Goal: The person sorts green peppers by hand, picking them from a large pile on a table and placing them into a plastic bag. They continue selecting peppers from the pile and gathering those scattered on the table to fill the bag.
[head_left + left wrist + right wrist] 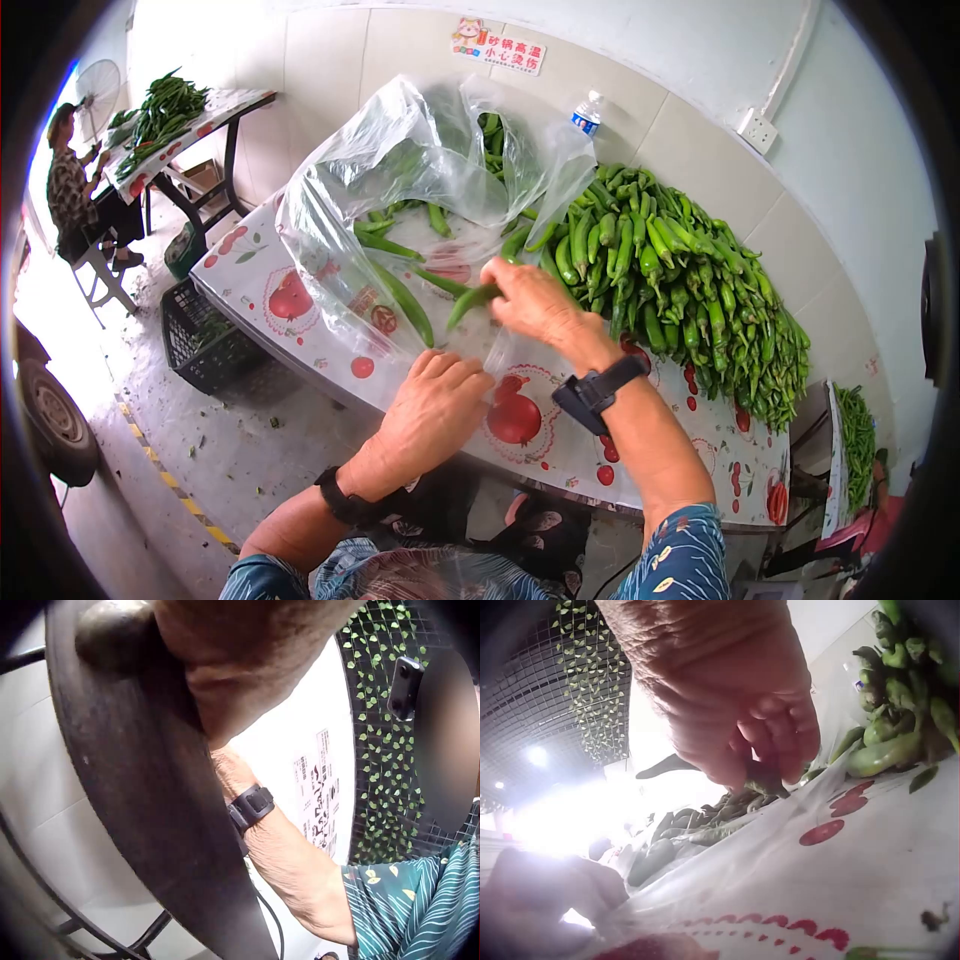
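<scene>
A clear plastic bag lies spread on the table, its mouth facing me, with several long green peppers inside. My right hand pinches one green pepper at the bag's mouth; in the right wrist view the pepper's tip sticks out past the fingers. At the bag's near edge, my left hand grips the film with curled fingers. Stretched film runs from that hand in the right wrist view. The left wrist view shows none of the left fingers.
A large heap of green peppers covers the table's right side. Behind the bag stands a water bottle by the wall. A black crate sits on the floor at left. Beyond it, a person sits at another pepper-laden table.
</scene>
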The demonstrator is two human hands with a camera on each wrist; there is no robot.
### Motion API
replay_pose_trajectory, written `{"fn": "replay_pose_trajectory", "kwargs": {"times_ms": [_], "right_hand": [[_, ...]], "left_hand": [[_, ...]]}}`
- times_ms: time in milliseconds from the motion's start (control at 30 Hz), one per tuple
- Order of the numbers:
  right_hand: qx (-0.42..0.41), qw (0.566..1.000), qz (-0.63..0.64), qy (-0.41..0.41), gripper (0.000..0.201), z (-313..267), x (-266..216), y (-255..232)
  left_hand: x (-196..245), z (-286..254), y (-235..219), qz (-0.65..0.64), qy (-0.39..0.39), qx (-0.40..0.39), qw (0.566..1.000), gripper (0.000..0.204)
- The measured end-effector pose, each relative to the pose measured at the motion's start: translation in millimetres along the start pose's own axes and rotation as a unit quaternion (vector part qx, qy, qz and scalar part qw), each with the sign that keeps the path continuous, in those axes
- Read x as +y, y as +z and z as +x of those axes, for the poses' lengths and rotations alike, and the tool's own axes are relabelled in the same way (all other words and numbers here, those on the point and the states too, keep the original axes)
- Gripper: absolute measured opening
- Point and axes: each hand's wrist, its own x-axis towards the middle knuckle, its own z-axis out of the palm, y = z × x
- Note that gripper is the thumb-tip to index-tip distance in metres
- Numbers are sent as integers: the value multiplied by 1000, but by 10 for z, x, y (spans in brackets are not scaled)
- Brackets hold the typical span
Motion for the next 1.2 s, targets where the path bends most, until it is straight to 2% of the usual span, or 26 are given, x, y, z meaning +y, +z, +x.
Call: {"fn": "replay_pose_trajectory", "kwargs": {"times_ms": [100, 133, 267, 367, 400, 500, 533, 667, 767, 800, 900, 933, 1033, 1067, 1100, 1167, 1200], "right_hand": [[-1, 999, -12, -50, 24, 42, -43, 132], [45, 994, 9, -96, 23, 45, -50, 128], [170, 975, 139, -38, 19, 61, -123, -142], [144, 948, 280, 40, 24, -116, -190, -544], [165, 953, 255, 16, 27, -178, -122, -558], [123, 974, 188, 27, 28, -547, -15, -607], [79, 979, 173, 79, 30, -705, -66, -675], [20, 978, 123, 164, 34, -1147, 34, -665], [-11, 982, 53, 182, 33, -1353, 142, -626], [20, 988, 47, 145, 32, -1398, 173, -613], [23, 975, 89, 201, 34, -1525, 224, -678], [64, 977, 126, 162, 34, -1567, 273, -669], [125, 926, 271, 230, 33, -1675, 223, -957], [184, 914, 270, 242, 32, -1712, 203, -1091], [248, 892, 283, 251, 36, -1773, 407, -1096], [298, 831, 360, 301, 43, -1936, 432, -1478], [358, 799, 400, 272, 47, -1991, 486, -1609]], "left_hand": [[-34, -6, 17, -27, -7, 14, 1000, 32], [-34, -3, 15, -31, -12, 15, 999, 31], [-10, 9, -26, -44, -24, 17, 999, 30], [20, 20, -46, -50, -31, 21, 998, 29], [23, 21, -51, -50, -32, 22, 998, 29], [32, 16, -48, -43, -24, 27, 998, 30], [40, 17, -45, -37, -17, 33, 999, 30], [24, 12, -27, -39, -17, 23, 999, 33], [52, 14, -26, -35, -15, 31, 999, 34], [34, 5, 3, -38, -16, 35, 999, 32], [65, 28, -20, -20, -17, 24, 999, 31], [86, 47, -27, -17, -31, 13, 999, 31], [94, 89, 3, -3, -35, 7, 999, 31], [104, 88, 9, 1, -35, 9, 999, 31], [116, 83, 12, 4, -35, 11, 999, 32], [128, 64, 18, 4, -37, 13, 999, 32], [122, 51, 17, 2, -38, 13, 999, 33]]}}
